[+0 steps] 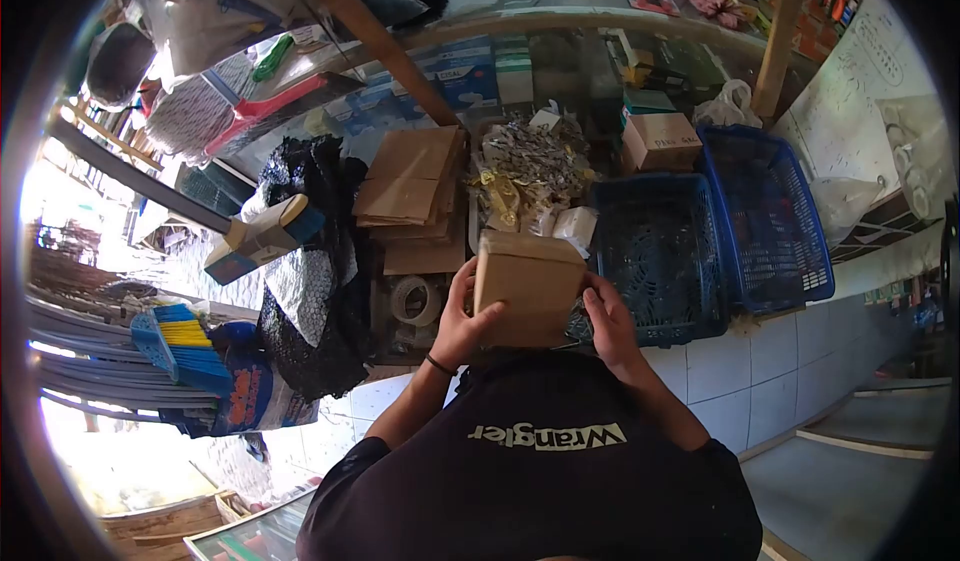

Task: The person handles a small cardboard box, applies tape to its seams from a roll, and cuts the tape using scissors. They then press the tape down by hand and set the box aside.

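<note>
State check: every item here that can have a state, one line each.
Small brown cardboard box: closed, held up between both hands.
Left hand: grip on the box's left side.
Right hand: grip on the box's right side.
Two blue plastic mesh baskets: side by side, look empty.
Stack of brown paper bags: flat, piled.
Roll of clear tape: lying flat.

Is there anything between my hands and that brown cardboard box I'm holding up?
Nothing visible. The left hand grips the cardboard box on its left side and the right hand presses against its right side, both directly on the cardboard. The blue baskets and the stack of paper bags lie beyond it.
</note>
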A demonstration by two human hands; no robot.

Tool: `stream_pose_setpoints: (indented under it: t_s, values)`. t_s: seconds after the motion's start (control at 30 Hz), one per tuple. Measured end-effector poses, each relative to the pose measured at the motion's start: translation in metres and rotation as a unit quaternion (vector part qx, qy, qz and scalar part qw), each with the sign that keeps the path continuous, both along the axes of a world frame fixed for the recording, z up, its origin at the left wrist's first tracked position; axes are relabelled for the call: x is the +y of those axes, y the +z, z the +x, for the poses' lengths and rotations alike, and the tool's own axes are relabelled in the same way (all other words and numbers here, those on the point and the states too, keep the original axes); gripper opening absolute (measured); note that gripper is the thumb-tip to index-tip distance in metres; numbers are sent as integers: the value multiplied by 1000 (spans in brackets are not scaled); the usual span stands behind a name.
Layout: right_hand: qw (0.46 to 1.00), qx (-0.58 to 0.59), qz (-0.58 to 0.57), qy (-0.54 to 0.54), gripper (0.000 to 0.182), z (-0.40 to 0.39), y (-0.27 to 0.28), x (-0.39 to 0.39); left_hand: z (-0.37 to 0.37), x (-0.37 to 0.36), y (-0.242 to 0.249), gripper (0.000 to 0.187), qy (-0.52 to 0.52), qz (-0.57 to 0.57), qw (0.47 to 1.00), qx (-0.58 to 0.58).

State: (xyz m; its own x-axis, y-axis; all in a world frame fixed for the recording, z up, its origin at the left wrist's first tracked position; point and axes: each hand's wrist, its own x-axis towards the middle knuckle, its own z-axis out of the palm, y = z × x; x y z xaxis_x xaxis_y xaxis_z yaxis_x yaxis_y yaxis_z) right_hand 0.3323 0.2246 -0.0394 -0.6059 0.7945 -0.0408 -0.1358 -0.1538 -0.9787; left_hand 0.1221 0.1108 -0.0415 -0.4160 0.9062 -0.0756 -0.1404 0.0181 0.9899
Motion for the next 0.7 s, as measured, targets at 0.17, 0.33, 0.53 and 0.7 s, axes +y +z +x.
stream_pose_setpoints:
  t_s: [0.17,0.33,0.53,0.7]
  values:
    - [998,-38,-48,9,41,6,-2,-13,17,0,16,99,15,-9,995,101]
    - [998,-35,-46,-14,38,6,-4,-25,19,-3,11,98,-20,0,999,37]
    - [995,-56,-82,-21,37,-1,-5,-36,13,-7,0,98,-4,13,981,192]
    - [992,-54,-114,-29,41,-11,-3,-41,-1,-13,15,104,-30,-5,971,236]
